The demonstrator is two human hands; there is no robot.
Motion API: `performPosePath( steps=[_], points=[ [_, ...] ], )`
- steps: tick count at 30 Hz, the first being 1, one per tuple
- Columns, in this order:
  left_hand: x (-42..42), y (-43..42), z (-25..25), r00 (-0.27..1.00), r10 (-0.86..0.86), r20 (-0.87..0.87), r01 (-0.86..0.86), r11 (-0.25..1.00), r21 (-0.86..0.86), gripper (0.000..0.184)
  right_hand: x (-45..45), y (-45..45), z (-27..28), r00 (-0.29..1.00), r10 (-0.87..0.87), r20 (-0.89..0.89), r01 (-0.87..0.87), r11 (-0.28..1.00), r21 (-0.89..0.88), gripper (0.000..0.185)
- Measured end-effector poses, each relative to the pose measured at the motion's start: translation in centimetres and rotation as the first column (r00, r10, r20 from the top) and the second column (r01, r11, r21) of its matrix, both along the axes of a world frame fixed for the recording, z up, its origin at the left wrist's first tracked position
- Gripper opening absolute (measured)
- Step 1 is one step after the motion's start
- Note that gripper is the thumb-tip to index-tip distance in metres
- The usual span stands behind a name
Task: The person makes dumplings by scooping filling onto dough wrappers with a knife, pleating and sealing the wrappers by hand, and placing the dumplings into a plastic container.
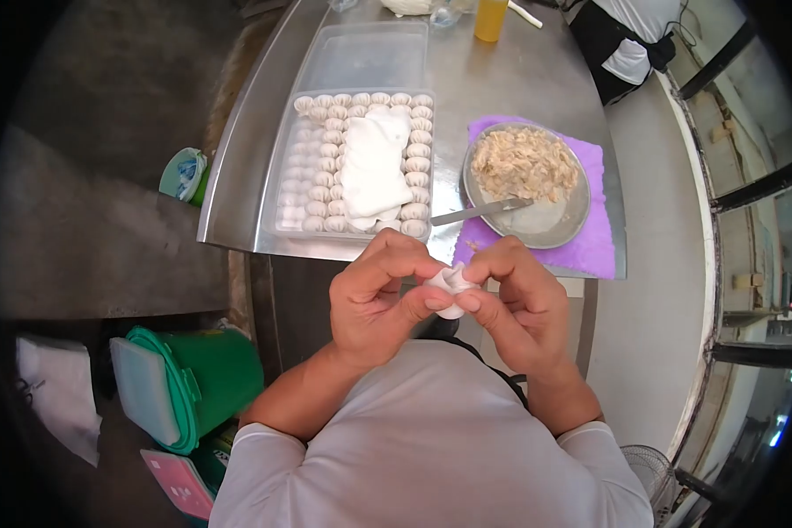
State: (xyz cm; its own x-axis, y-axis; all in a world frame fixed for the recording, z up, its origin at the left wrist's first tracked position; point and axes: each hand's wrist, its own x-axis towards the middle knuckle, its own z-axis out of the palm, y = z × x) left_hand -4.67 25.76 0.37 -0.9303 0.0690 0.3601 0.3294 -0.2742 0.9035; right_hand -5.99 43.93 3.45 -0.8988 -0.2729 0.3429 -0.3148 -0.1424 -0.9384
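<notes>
Two hands of mine are raised near the middle of the frame, elbows bent and forearms coming up from the lower left and lower right. My left hand (378, 295) curls its fingers inward, with thumb and fingertips clamped on the left side of one small, soft white piece of folded dough (451, 287). My right hand (524, 304) mirrors it, thumb and fingertips pinched on the other side. The dough sits between them, held up just off the near edge of the brushed steel table (537, 75).

Just above my hands lies one shallow clear plastic tray (277, 216), with one clear plastic lid (370, 57) beyond it. I count seven pleated white dumplings (421, 150) along its top row, with many more below; those on the left look hazy under something see-through. One soft white sheet (374, 163) lies over the middle ones.

Right of the tray, one round metal bowl (554, 231) of pale, chunky filling (524, 163) rests on one purple cloth (597, 238). One flat metal spreader (475, 213) lies across its rim.

Farther out, one container of orange-yellow liquid (490, 21) stands at the top of the frame, and one person (629, 44) is at upper right. At lower left are one green bucket (224, 374) and one pink item (182, 484) with marks too small to read.
</notes>
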Motion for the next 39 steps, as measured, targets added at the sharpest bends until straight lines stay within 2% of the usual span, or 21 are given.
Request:
performPosePath(
  steps=[1, 2, 4, 6, 10, 13, 14, 16, 18, 19, 20, 22, 23, 24, 25, 26, 28, 30, 32, 34, 39],
  points=[
    [-0.2, 0.2, 0.0, 1.000, 0.006, 0.004, -0.006, 1.000, -0.004, 0.027, 0.0, -0.1, 0.0, 0.990, -0.011, 0.144, 0.034, 0.986, -0.161, 0.011],
    [-0.6, 0.2, 0.0, 1.000, 0.010, -0.028, -0.011, 0.998, -0.062, 0.026, -0.4, 0.3, -0.2, 0.989, -0.004, 0.147, 0.029, 0.986, -0.164, 0.011],
    [-1.1, 0.3, 0.1, 0.998, 0.013, -0.059, -0.020, 0.993, -0.120, 0.026, -1.5, 1.3, -0.7, 0.996, 0.034, -0.077, -0.027, 0.996, 0.091, 0.011],
    [-1.6, 1.0, 0.4, 0.991, 0.112, -0.073, -0.116, 0.992, -0.046, 0.022, -1.9, 1.7, -0.4, 0.994, 0.042, -0.102, -0.028, 0.991, 0.131, 0.011],
    [-2.4, -0.4, 0.3, 0.999, -0.002, -0.046, 0.000, 0.998, -0.064, 0.019, -2.5, 1.4, 0.2, 0.995, 0.067, -0.069, -0.057, 0.989, 0.137, 0.011],
    [-3.9, -2.5, 0.7, 0.996, -0.055, -0.066, 0.045, 0.988, -0.149, 0.018, -2.9, -0.1, 0.5, 0.999, 0.025, -0.029, -0.019, 0.985, 0.170, 0.011],
    [-4.5, -3.4, 1.0, 0.987, -0.100, -0.122, 0.066, 0.965, -0.254, 0.021, -3.2, -0.4, 0.6, 0.999, 0.019, -0.035, -0.012, 0.984, 0.180, 0.011],
    [-5.3, -4.7, 1.1, 0.972, -0.147, -0.181, 0.077, 0.935, -0.346, 0.024, -3.9, -1.2, 0.5, 0.977, 0.073, -0.201, -0.014, 0.959, 0.283, 0.012],
    [-5.8, -6.0, 0.9, 0.944, -0.298, 0.142, 0.297, 0.955, 0.028, 0.032, -4.7, -2.2, 0.7, 0.955, 0.060, -0.289, 0.036, 0.948, 0.316, 0.012],
    [-6.5, -7.6, 1.1, 0.781, -0.482, 0.398, 0.450, 0.875, 0.176, 0.038, -5.1, -2.9, 0.7, 0.928, 0.049, -0.371, 0.083, 0.940, 0.332, 0.012],
    [-7.0, -8.6, 0.2, 0.781, -0.483, 0.396, 0.450, 0.875, 0.180, 0.038, -5.7, -3.7, 0.6, 0.927, 0.051, -0.371, 0.082, 0.938, 0.336, 0.012],
    [-8.1, -10.2, -2.2, 0.521, -0.759, 0.390, 0.534, 0.647, 0.545, 0.035, -6.6, -5.3, -0.1, 0.903, 0.070, -0.425, 0.117, 0.909, 0.399, 0.014],
    [-8.7, -10.9, -2.5, 0.590, -0.721, 0.363, 0.479, 0.674, 0.562, 0.032, -6.6, -6.1, -0.6, 0.905, 0.072, -0.420, 0.114, 0.909, 0.401, 0.014],
    [-8.8, -11.6, -2.5, 0.589, -0.721, 0.364, 0.475, 0.674, 0.566, 0.032, -6.5, -6.7, -1.1, 0.991, 0.011, -0.132, 0.044, 0.913, 0.406, 0.016],
    [-9.1, -12.3, -2.4, 0.669, -0.628, 0.398, 0.418, 0.760, 0.497, 0.030, -6.5, -7.4, -1.6, 0.985, -0.046, 0.165, -0.023, 0.920, 0.391, 0.018],
    [-9.4, -13.0, -2.2, 0.739, -0.525, 0.422, 0.350, 0.835, 0.425, 0.029, -6.6, -8.2, -1.9, 0.985, -0.044, 0.166, -0.025, 0.918, 0.395, 0.018],
    [-9.6, -14.0, -1.7, 0.742, -0.511, 0.434, 0.314, 0.837, 0.449, 0.031, -6.8, -10.2, -2.9, 0.943, 0.034, 0.330, -0.040, 0.999, 0.013, 0.014],
    [-9.7, -14.7, -1.7, 0.800, -0.385, 0.459, 0.280, 0.918, 0.282, 0.035, -7.3, -11.8, -4.4, 0.949, -0.021, 0.316, 0.007, 0.999, 0.044, 0.015],
    [-9.8, -15.5, -2.1, 0.790, -0.394, 0.470, 0.282, 0.914, 0.292, 0.038, -7.7, -13.3, -5.3, 0.952, -0.074, 0.296, 0.053, 0.996, 0.078, 0.019],
    [-10.0, -16.0, -2.4, 0.783, -0.397, 0.479, 0.280, 0.912, 0.299, 0.041, -8.2, -14.7, -5.7, 0.981, -0.161, 0.110, 0.124, 0.949, 0.289, 0.028],
    [-10.4, -17.2, -3.4, 0.846, -0.310, 0.434, 0.231, 0.947, 0.225, 0.044, -8.8, -16.8, -6.5, 0.979, -0.181, 0.090, 0.150, 0.948, 0.280, 0.032]
  ],
)
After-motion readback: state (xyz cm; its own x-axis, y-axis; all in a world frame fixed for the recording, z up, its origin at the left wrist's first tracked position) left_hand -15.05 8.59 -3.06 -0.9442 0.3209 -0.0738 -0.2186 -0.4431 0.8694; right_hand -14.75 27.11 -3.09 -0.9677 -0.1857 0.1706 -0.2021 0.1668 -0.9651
